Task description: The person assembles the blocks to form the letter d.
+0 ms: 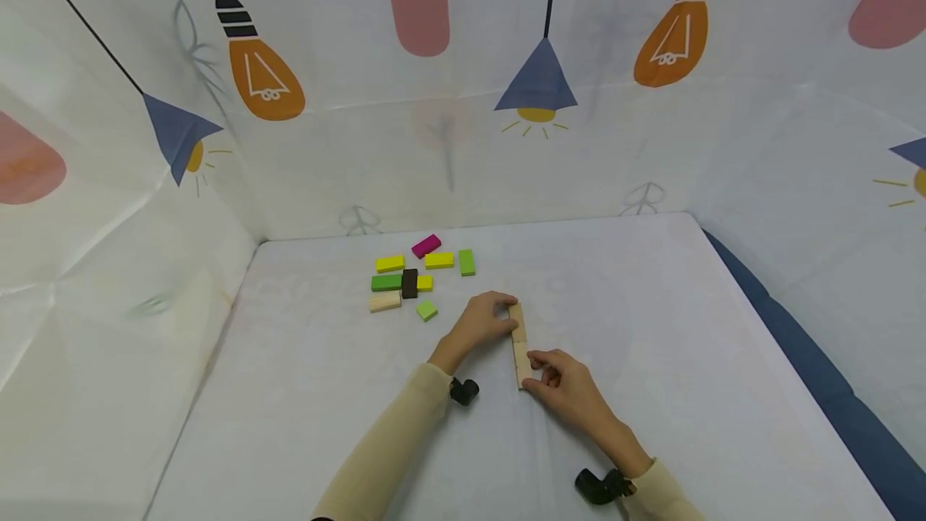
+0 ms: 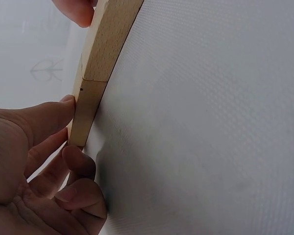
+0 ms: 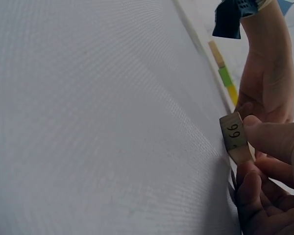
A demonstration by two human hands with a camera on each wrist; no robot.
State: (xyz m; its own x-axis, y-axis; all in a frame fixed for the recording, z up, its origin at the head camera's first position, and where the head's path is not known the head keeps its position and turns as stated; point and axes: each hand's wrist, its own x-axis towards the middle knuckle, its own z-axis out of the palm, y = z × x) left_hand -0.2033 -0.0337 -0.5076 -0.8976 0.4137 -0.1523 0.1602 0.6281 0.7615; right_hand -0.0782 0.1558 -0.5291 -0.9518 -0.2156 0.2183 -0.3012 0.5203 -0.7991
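Observation:
Two plain wooden blocks lie end to end in a narrow line on the white table, in the middle of the head view. My left hand (image 1: 481, 323) holds the far wooden block (image 1: 518, 323) from the left, with its fingers by the far end and its thumb at the side. From the right, my right hand (image 1: 567, 386) holds the near wooden block (image 1: 522, 366), thumb at its near end. The left wrist view shows the seam where the blocks meet. Printed digits mark the near block's end (image 3: 233, 131) in the right wrist view.
Left of the hands is a loose group: a magenta block (image 1: 427, 246), several yellow and green ones, a dark brown block (image 1: 409, 284) and a plain wooden block (image 1: 385, 301). Patterned cloth (image 1: 463, 151) rises behind the table's far edge.

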